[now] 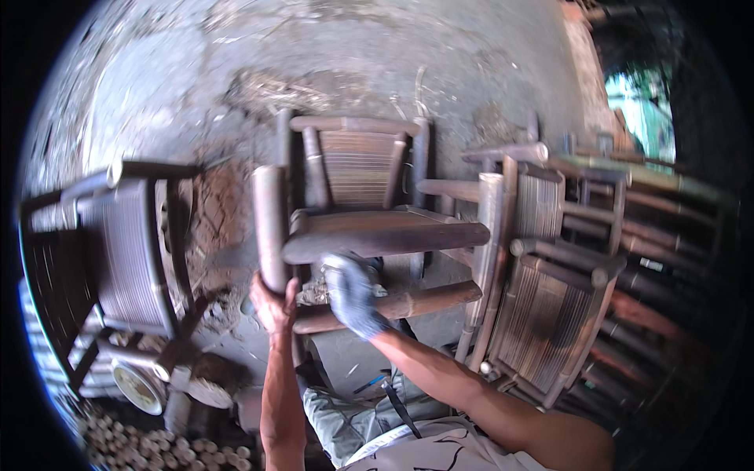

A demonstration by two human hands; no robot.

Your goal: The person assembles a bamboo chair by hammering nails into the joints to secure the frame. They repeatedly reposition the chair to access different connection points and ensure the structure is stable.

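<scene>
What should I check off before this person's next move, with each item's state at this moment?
1. Left hand gripping the near end of the armrest on the person's left: ok.
2. Right hand covered by a grey glove: ok.
3. Left hand gloved too: not ok, it is bare.
4. Right hand's contents: cannot tell, motion blurs it near the front of the bamboo chair.
5. Room on the person's right: probably not ok, another slatted chair stands close by; contact cannot be told.
</scene>
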